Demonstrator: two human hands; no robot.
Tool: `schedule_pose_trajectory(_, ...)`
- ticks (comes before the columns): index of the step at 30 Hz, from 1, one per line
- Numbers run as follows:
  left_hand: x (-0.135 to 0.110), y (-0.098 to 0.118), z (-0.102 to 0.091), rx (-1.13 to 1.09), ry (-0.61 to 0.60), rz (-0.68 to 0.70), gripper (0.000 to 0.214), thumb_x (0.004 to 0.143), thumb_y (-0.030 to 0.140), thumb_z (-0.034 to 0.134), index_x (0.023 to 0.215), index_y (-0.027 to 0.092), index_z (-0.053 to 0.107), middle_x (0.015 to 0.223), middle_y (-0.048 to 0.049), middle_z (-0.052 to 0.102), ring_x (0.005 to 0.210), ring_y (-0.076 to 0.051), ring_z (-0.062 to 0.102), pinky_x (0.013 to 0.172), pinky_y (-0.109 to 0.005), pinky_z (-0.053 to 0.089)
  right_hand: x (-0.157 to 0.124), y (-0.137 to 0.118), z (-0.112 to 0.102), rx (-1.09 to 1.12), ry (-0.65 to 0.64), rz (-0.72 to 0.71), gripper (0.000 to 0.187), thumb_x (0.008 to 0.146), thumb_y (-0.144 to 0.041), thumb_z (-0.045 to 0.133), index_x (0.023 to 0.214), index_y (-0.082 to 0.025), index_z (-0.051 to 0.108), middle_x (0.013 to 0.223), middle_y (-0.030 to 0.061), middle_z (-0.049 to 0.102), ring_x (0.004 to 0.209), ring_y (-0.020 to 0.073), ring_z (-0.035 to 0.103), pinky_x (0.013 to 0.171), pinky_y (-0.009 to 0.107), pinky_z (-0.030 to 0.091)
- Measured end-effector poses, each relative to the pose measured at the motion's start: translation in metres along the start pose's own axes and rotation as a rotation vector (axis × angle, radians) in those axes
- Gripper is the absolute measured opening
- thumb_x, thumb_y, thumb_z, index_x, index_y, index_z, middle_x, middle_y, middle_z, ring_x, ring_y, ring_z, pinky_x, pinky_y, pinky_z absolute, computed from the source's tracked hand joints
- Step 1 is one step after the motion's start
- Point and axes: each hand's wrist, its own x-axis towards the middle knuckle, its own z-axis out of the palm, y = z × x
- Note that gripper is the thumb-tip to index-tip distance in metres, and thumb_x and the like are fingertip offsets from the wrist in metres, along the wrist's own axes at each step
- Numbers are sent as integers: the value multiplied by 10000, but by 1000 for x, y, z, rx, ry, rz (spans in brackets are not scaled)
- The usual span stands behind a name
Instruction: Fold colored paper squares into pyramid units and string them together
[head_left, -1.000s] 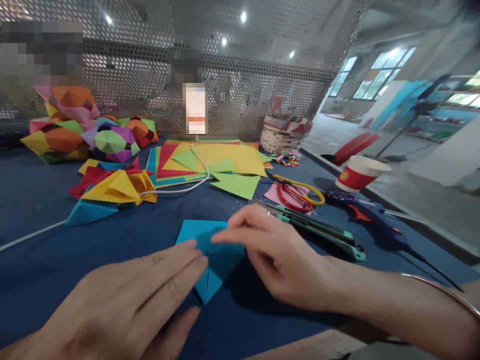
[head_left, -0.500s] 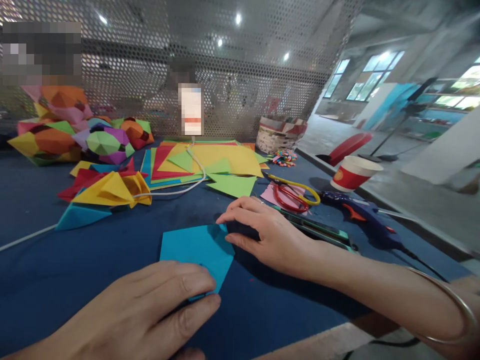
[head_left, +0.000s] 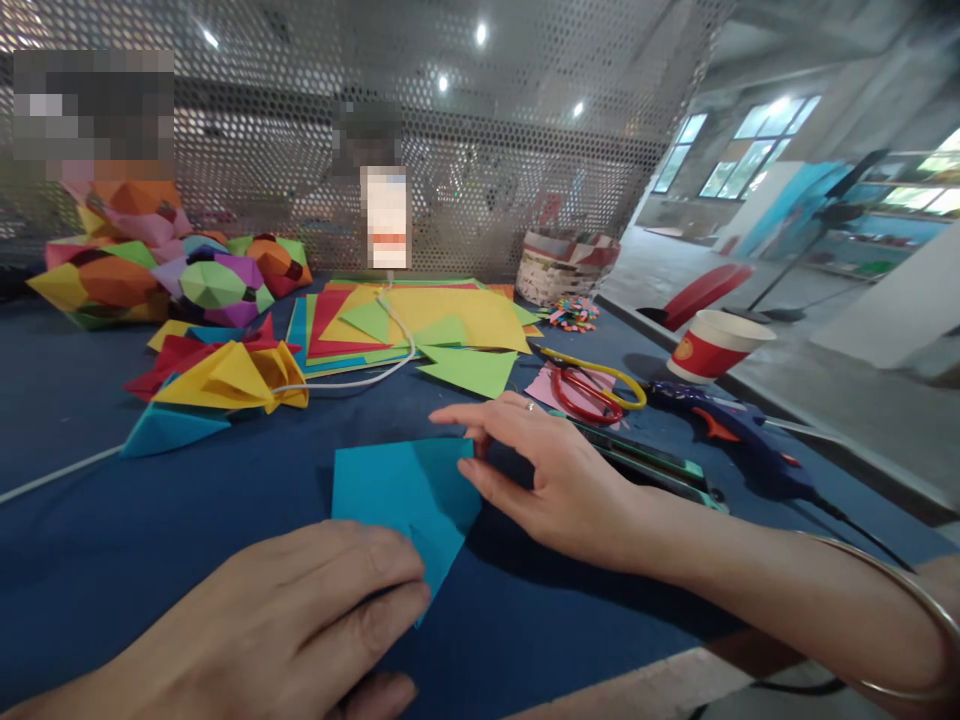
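Near the desk's (head_left: 112, 560) front edge, blue folded paper (head_left: 397, 490) lying flat, point toward the body, pinned at that near tip under the flattened left hand (head_left: 300, 620), far right corner under fingertips of the spread right hand (head_left: 547, 480).

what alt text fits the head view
Two bare hands press a blue paper flat on a dark blue table: left hand on its near edge, right hand at its far corner. Coloured sheets, scissors and a cup lie beyond.
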Motion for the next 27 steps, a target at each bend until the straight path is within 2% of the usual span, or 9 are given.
schedule_pose_trajectory(3, 0, 0, -1, 0, 35, -5, 246, 1154, 278, 440, 1206, 240, 677, 1077, 2, 825, 1010, -132, 781, 1051, -193, 568, 1, -3, -2, 55, 47, 13, 331, 973, -95, 543, 1220, -133, 760, 853, 20, 757, 748, 152, 645, 790, 305, 523)
schedule_pose_trajectory(6, -3, 0, 0, 23, 79, -32, 278, 1169, 292, 434, 1199, 242, 706, 1113, 9, 821, 1081, -117, 764, 1129, -182, 513, 1, -9, -5, 125, -2, 46, 302, 953, -69, 505, 950, -158, 793, 825, 15, 774, 728, 128, 668, 741, 258, 520)
schedule_pose_trajectory(9, -8, 0, 1, 64, 91, -27, 278, 1160, 316, 473, 1211, 247, 737, 1165, 7, 821, 1126, -130, 760, 1166, -207, 500, 0, -11, -5, 151, 10, 58, 362, 906, -30, 501, 1030, -159, 815, 863, 20, 794, 744, 131, 692, 715, 241, 543)
schedule_pose_trajectory(13, -8, -3, -1, 88, 81, -62, 274, 1161, 315, 487, 1216, 263, 751, 1181, 15, 822, 1107, -150, 766, 1114, -247, 543, -1, -4, -1, 105, 64, -115, 317, 955, -36, 592, 1187, -126, 789, 964, 65, 825, 871, 165, 724, 834, 283, 586)
schedule_pose_trajectory(16, -5, -5, -7, 95, 55, -62, 266, 1168, 281, 480, 1180, 233, 742, 1131, -1, 811, 1074, -145, 755, 1045, -229, 553, -1, 0, -1, 18, 73, -214, 208, 980, -51, 642, 1065, -158, 800, 961, 67, 803, 902, 181, 707, 862, 318, 583)
schedule_pose_trajectory(19, -5, -7, -10, 93, 43, -50, 271, 1174, 247, 459, 1158, 221, 728, 1100, -14, 797, 1028, -144, 758, 935, -210, 574, -1, -3, -4, -59, 98, -243, 213, 920, -22, 647, 913, -188, 780, 1029, 85, 767, 963, 209, 689, 893, 371, 578)
schedule_pose_trajectory(23, -6, -13, -9, 84, 12, -50, 357, 1185, 184, 342, 1192, 242, 693, 1068, -1, 794, 876, -121, 767, 721, -188, 566, -1, -13, -8, 107, -168, -386, 182, 952, -22, 629, 925, -178, 720, 1062, 85, 806, 1070, 205, 737, 1020, 355, 586)
schedule_pose_trajectory(25, -6, -16, -8, 114, 16, -49, 387, 1179, 166, 305, 1178, 249, 683, 1049, 7, 803, 849, -121, 776, 689, -194, 566, -2, -15, -7, 188, -291, -423, 141, 1009, -65, 632, 947, -158, 718, 1023, 88, 822, 1040, 199, 755, 1022, 331, 590)
schedule_pose_trajectory(27, -4, -17, -10, 119, -3, -22, 396, 1153, 132, 297, 1158, 237, 679, 1034, -2, 817, 855, -130, 794, 706, -199, 585, -3, -15, -6, 247, -326, -409, 110, 1046, -123, 656, 968, -131, 732, 1014, 103, 822, 988, 195, 755, 999, 323, 591)
